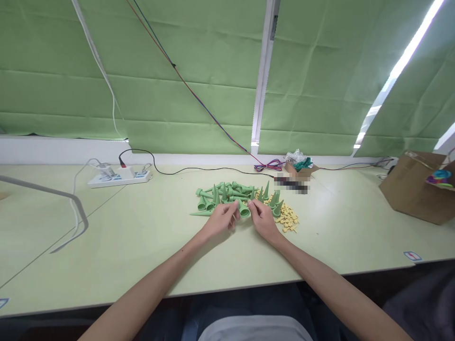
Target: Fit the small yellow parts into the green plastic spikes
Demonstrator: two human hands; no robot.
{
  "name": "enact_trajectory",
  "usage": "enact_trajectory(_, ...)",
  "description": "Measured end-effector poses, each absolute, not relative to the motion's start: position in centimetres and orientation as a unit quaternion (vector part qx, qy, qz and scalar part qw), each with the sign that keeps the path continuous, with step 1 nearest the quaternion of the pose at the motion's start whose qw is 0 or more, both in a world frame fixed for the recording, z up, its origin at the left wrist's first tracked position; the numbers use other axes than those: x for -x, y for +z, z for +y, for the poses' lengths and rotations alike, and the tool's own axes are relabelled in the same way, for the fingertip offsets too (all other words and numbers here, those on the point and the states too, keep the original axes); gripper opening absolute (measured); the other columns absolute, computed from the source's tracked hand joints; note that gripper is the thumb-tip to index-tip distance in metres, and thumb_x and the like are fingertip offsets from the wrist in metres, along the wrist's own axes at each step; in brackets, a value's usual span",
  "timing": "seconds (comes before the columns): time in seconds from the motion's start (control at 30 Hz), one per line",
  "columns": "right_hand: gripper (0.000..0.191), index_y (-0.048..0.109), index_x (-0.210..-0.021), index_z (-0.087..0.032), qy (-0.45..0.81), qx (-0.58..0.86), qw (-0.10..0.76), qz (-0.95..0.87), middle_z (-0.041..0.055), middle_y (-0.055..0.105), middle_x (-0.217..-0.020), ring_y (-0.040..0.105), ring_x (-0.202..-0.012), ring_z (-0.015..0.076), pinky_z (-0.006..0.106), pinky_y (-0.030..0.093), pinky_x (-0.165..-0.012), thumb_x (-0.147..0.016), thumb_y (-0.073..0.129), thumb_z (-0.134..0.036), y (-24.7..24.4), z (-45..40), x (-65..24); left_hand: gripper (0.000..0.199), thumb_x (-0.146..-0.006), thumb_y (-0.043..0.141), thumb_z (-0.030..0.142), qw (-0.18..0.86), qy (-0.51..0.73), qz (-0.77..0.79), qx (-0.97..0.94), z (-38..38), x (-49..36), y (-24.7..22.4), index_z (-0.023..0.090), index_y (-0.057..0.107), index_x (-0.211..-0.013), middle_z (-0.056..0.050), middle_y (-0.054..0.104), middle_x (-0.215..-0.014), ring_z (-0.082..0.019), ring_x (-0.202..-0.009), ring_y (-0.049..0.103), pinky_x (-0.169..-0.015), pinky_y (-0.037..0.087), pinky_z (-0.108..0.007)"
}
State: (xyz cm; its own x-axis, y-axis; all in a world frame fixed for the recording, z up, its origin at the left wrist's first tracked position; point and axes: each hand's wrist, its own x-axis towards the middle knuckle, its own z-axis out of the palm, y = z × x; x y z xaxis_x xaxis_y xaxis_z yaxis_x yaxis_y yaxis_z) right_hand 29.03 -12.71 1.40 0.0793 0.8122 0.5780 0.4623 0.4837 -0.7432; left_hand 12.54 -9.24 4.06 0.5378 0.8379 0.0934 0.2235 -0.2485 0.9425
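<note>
"Cone (244, 211): state its position."

"Between the two hands, above the near edge of the pile (232, 191). Its open end faces the person."

"State of the left hand (224, 217)?"

"Gripping. Thumb and fingers are curled against the left side of the cone."

"State of the right hand (261, 215)?"

"Thumb and index finger are drawn together just beside the right of the rim. Whether they touch the cone, or pinch a small part, cannot be told."

"Contents of the pile?"

"Green cones of the same kind. Most lie on their sides at the left; several stand point up toward the right, one of them (266, 191) at the back."

"Adjacent parts?"

"Yellow pieces (288, 218), small and loose, spread on the table (142, 255) to the right of the pile, partly among the upright cones."

"Items farther off?"

"Power strip (119, 176) at the left rear, with plugs seated in it. From it a black cable (199, 168) runs right, behind the pile, to a pixelated dark item (291, 185). Small box (302, 171) behind that item; large box (415, 187) at the far right."
</note>
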Motion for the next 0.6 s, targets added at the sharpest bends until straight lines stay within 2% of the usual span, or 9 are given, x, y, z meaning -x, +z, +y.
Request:
enact_trajectory(0.17,0.035,0.044,-0.069,-0.020,0.171,0.470,0.536,-0.680,-0.0032,0.039,-0.060,0.035,-0.055,0.0125,0.026,0.028,-0.054,-0.098,0.040,-0.041,1.19,-12.66,-28.99,0.055,-0.084,0.045,0.069,0.598,0.237,0.345,-0.683,-9.12,-12.63,3.95,0.016,0.053,-0.071,-0.003,0.058,-0.049,-0.014,-0.038,0.054,-0.040,0.042,-0.025)
enact_trajectory(0.33,0.034,0.044,-0.070,-0.020,0.181,0.470,0.522,-0.688,-0.0030,0.040,-0.062,0.038,-0.057,0.0128,0.025,0.031,-0.056,-0.097,0.039,-0.039,1.01,-12.60,-28.98,0.049,-0.080,0.058,0.063,0.608,0.261,0.336,-0.671,-8.97,-12.31,3.66,0.015,0.055,-0.074,-0.003,0.059,-0.052,-0.013,-0.041,0.056,-0.040,0.043,-0.024)
enact_trajectory(0.6,0.035,0.039,-0.067,-0.020,0.177,0.470,0.510,-0.699,-0.0041,0.036,-0.060,0.035,-0.055,0.0117,0.025,0.028,-0.054,-0.097,0.039,-0.038,1.08,-12.62,-29.03,0.046,-0.080,0.063,0.057,0.594,0.281,0.317,-0.684,-9.00,-12.24,3.69,0.016,0.050,-0.066,-0.001,0.058,-0.054,-0.010,-0.042,0.052,-0.043,0.041,-0.024)
